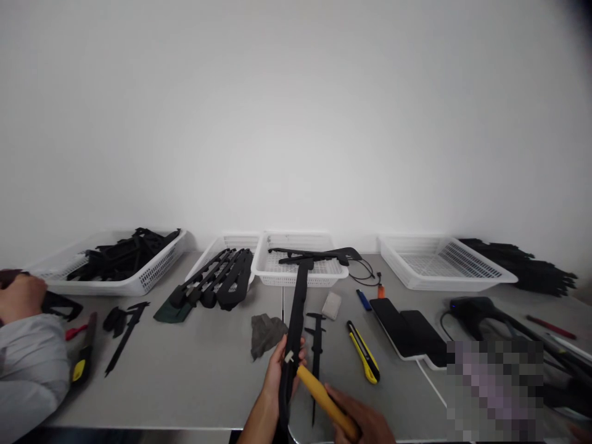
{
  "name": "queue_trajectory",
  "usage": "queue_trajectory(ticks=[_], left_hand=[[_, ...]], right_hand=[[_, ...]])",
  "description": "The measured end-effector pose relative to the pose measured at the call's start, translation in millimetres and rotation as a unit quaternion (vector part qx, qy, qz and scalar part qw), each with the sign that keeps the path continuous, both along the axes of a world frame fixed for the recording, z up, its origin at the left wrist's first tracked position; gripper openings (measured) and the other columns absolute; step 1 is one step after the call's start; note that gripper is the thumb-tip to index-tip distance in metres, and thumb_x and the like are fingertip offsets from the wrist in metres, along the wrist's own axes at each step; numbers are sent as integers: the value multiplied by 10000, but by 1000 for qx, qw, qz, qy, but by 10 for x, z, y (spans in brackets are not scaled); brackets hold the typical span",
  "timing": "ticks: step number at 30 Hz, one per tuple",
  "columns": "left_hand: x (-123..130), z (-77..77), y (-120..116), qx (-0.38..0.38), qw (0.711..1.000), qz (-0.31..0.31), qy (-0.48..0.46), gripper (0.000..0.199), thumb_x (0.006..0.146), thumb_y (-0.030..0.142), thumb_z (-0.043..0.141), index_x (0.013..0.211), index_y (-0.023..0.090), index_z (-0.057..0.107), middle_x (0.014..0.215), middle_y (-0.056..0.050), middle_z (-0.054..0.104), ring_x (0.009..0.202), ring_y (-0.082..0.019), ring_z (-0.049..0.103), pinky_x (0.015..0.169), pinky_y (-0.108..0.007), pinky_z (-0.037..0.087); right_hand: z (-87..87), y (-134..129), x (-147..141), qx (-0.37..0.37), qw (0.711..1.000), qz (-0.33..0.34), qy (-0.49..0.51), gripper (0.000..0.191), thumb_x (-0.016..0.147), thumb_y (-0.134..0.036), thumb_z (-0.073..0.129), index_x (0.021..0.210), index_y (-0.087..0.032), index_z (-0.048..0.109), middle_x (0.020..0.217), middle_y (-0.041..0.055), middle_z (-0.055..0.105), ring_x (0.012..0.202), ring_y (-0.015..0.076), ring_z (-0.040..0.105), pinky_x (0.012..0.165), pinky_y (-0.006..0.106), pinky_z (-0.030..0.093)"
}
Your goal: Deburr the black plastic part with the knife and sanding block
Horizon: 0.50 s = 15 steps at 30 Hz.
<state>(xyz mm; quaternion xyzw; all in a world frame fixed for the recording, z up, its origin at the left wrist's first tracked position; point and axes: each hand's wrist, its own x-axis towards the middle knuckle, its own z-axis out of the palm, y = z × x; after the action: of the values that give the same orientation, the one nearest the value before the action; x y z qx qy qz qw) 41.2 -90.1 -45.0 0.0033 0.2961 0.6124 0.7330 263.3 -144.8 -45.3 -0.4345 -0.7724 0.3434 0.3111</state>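
Near the table's front edge, my left hand (pixel 274 373) is wrapped round a long black plastic part (pixel 297 308), which stands up lengthwise in the view. My right hand (pixel 363 419) grips a tool with a yellow handle (pixel 324 398). The handle's far end touches or overlaps the black part, just beside a small pale piece (pixel 289 357) on it; the tool's tip cannot be made out. A grey cloth (pixel 266 335) lies left of the part. To its right are a black caliper (pixel 317 345) and a whitish block (pixel 332 305).
White baskets (pixel 300 280) line the wall, several holding black parts. A yellow cutter (pixel 364 353), blue pen (pixel 363 300) and phones (pixel 407 327) lie right. Another caliper (pixel 126 336) lies left, near another person's hand (pixel 23 299) and grey sleeve.
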Motion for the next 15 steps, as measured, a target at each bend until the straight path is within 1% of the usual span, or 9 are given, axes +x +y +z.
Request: queue_trajectory(ticks=[2, 4, 8, 9, 12, 15], left_hand=[[15, -18, 2, -16, 1000, 17, 4, 239, 894, 373, 775, 930, 140, 741, 835, -50, 775, 608, -134, 694, 546, -213, 541], [29, -24, 6, -28, 999, 23, 5, 214, 911, 347, 761, 928, 135, 742, 836, -61, 786, 614, -138, 702, 534, -212, 541], [46, 19, 16, -14, 1000, 16, -5, 215, 911, 334, 766, 861, 130, 723, 704, -32, 717, 527, -111, 632, 460, -191, 497], [48, 36, 20, -9, 1000, 14, -8, 214, 909, 333, 768, 861, 131, 719, 699, -28, 705, 519, -104, 619, 447, -183, 485], [52, 77, 26, 0, 1000, 16, -11, 191, 931, 322, 740, 927, 131, 722, 789, -53, 735, 538, -93, 621, 437, -167, 477], [50, 90, 27, 0, 1000, 18, -8, 174, 957, 306, 704, 960, 133, 724, 845, -73, 755, 547, -96, 625, 445, -171, 493]], right_hand=[[92, 73, -64, 13, 1000, -21, -13, 644, 708, -159, 632, 1334, -269, 731, 1249, 56, 768, 1056, 272, 789, 923, 330, 635], [147, 127, -134, 21, 999, -40, -17, 612, 742, -177, 620, 1340, -248, 726, 1265, 70, 763, 1091, 274, 777, 954, 347, 627], [253, 223, -300, 20, 995, -94, -2, 552, 802, -216, 599, 1340, -235, 723, 1275, 80, 764, 1120, 279, 764, 987, 389, 615], [292, 252, -343, 18, 994, -109, 6, 542, 814, -219, 597, 1341, -235, 722, 1279, 80, 763, 1130, 280, 760, 996, 395, 609], [427, 367, -455, 17, 989, -142, 26, 522, 830, -219, 607, 1340, -227, 721, 1283, 83, 763, 1146, 285, 751, 998, 398, 603], [528, 512, -527, 28, 987, -159, 8, 506, 852, -243, 605, 1346, -224, 715, 1271, 86, 769, 1128, 287, 756, 965, 389, 610]])
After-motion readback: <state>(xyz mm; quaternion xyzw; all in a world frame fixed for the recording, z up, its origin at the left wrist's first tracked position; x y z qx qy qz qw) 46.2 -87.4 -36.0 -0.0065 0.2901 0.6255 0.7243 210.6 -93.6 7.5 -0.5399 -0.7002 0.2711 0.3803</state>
